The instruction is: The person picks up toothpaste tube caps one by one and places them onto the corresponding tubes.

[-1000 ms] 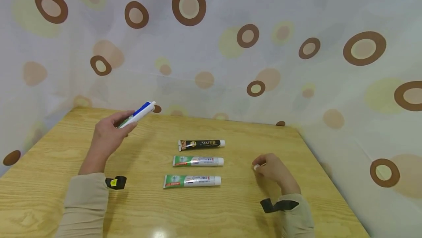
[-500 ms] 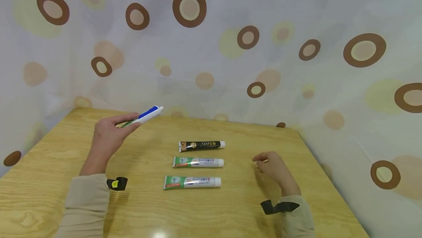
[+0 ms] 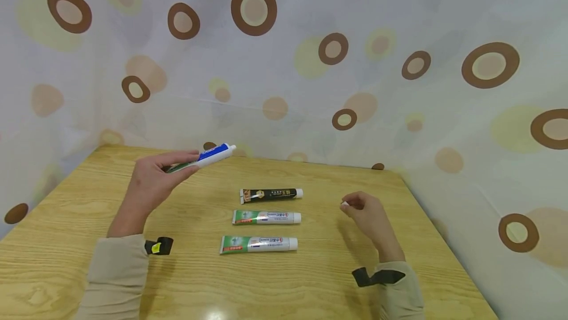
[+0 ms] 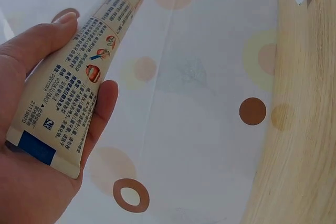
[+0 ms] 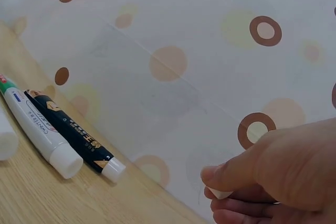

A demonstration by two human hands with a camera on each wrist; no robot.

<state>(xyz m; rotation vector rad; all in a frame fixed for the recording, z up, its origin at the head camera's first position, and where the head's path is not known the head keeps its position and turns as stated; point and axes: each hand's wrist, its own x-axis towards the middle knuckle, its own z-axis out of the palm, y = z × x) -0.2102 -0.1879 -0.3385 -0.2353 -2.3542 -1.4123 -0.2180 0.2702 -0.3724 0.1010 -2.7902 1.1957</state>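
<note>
My left hand (image 3: 153, 182) grips a toothpaste tube (image 3: 214, 155) in blue, white and green, raised over the back left of the table. Its nozzle is bare and points right. In the left wrist view the printed back of this tube (image 4: 79, 77) lies between thumb and fingers. Over the right side of the table, my right hand (image 3: 366, 214) pinches a small white cap (image 3: 344, 203) between thumb and fingertips. The right wrist view shows only part of that cap (image 5: 219, 193), as the thumb and fingers cover the rest.
Between the hands a black toothpaste tube (image 3: 270, 195) and two green-and-white toothpaste tubes (image 3: 266, 217) lie in a column, capped ends to the right. The wooden table (image 3: 248, 290) meets a patterned cloth (image 3: 284, 73) at its back and right side.
The left hand has carried its tube to the right, and the tube has tilted nearer to level. My right hand has risen slightly toward the back with the cap.
</note>
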